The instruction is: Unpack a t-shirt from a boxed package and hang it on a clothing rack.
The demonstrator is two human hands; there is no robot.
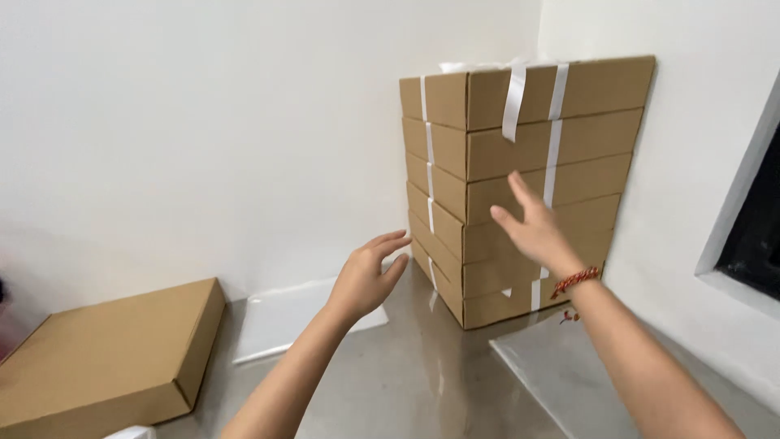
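Both hands (370, 276) open nr box stack (520, 187) – flat box (106, 358) left.

We see a flat brown cardboard box (101, 354) lying at the left edge of the grey floor (406, 382), close to the white wall (203, 138). A clear plastic sheet (284, 317) lies along the wall's foot, another (561, 382) lies toward the right, and a dark window (756, 228) sits in the right wall.

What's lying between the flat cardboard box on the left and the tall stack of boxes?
In the head view, a white sheet on the grey floor, and the left hand above it.
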